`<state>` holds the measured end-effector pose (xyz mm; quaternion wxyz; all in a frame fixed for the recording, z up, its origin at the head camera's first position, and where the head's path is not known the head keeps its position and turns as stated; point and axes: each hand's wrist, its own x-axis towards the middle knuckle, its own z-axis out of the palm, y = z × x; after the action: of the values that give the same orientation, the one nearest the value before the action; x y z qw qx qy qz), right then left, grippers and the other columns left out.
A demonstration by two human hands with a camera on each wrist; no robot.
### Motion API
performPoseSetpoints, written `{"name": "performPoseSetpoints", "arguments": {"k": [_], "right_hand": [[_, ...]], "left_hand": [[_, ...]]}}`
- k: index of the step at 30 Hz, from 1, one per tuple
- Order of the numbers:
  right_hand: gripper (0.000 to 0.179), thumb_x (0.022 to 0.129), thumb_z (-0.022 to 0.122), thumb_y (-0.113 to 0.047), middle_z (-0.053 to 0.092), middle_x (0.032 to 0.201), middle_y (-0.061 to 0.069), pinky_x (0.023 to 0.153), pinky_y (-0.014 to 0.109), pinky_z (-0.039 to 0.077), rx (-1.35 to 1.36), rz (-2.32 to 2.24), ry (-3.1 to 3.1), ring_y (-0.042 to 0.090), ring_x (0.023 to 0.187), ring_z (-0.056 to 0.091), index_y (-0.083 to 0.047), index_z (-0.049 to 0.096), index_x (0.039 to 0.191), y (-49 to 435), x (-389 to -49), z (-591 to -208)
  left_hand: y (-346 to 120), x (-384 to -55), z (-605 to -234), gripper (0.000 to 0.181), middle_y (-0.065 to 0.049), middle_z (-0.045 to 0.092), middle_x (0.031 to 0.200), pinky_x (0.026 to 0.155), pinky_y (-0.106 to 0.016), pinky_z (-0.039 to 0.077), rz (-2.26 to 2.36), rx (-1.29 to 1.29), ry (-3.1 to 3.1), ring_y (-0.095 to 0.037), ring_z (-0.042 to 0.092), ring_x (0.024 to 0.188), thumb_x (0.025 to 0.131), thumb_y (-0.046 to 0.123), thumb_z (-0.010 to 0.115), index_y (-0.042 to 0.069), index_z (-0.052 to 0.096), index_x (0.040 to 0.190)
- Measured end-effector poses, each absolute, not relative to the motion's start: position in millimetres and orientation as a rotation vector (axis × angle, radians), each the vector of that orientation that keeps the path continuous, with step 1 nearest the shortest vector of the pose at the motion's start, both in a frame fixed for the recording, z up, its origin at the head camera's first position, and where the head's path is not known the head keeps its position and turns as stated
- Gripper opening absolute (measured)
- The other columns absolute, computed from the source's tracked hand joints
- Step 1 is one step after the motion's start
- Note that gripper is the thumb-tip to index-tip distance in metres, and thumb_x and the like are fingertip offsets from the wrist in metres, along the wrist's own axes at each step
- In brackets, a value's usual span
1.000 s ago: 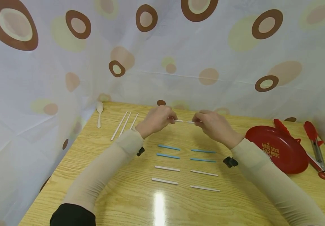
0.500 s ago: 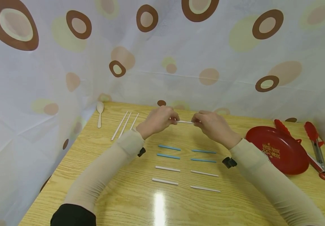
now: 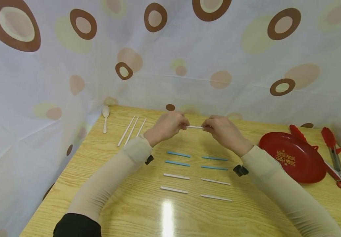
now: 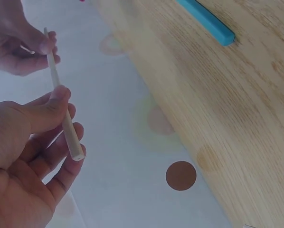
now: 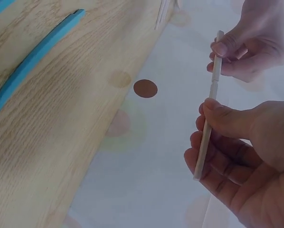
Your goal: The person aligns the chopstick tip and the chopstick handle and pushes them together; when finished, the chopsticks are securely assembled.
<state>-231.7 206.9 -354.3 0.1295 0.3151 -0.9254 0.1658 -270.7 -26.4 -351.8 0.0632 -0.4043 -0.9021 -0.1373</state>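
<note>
Gold characters (image 3: 286, 158), apparently Chinese, cluster near the middle of a glossy red plate (image 3: 311, 166) lying toward the right edge of the tabletop (image 3: 123, 204). Seen from the head camera, the strokes are too small and blurred for the wording to be read with certainty.

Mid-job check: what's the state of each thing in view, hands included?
held white stick: two pieces end to end; whether fastened, unclear
left hand: pinching one piece
right hand: pinching the other piece
four blue sticks: lying apart
four short white sticks: lying apart
three long white sticks: lying side by side
spoon: lying flat
red plate: gold lettering showing
red-headed tongs: spread open, partly hidden
</note>
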Motion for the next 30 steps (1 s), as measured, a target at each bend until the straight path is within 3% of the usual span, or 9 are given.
{"name": "performPoseSetpoints", "arguments": {"k": [14, 30], "right_hand": [[0.008, 0.087, 0.072, 0.006, 0.058, 0.079, 0.007, 0.060, 0.031, 0.050, 1.075, 0.454, -2.473, 0.020, 0.068, 0.058, 0.001, 0.073, 0.092, 209, -231, -362], [0.011, 0.084, 0.072, 0.013, 0.050, 0.078, 0.008, 0.057, 0.030, 0.047, 1.115, 0.411, -2.349, 0.021, 0.066, 0.053, 0.004, 0.070, 0.091, 200, -228, -367]], "left_hand": [[-29, -265, -357, 0.015, -0.002, 0.063, 0.096, 0.073, -0.022, 0.049, -0.385, -1.316, -2.525, -0.015, 0.061, 0.088, 0.094, 0.007, 0.068, 0.010, 0.077, 0.105], [-32, -258, -365, 0.016, -0.005, 0.056, 0.085, 0.066, -0.024, 0.044, -0.482, -1.294, -2.407, -0.017, 0.055, 0.079, 0.094, -0.003, 0.065, 0.005, 0.078, 0.098]]}}
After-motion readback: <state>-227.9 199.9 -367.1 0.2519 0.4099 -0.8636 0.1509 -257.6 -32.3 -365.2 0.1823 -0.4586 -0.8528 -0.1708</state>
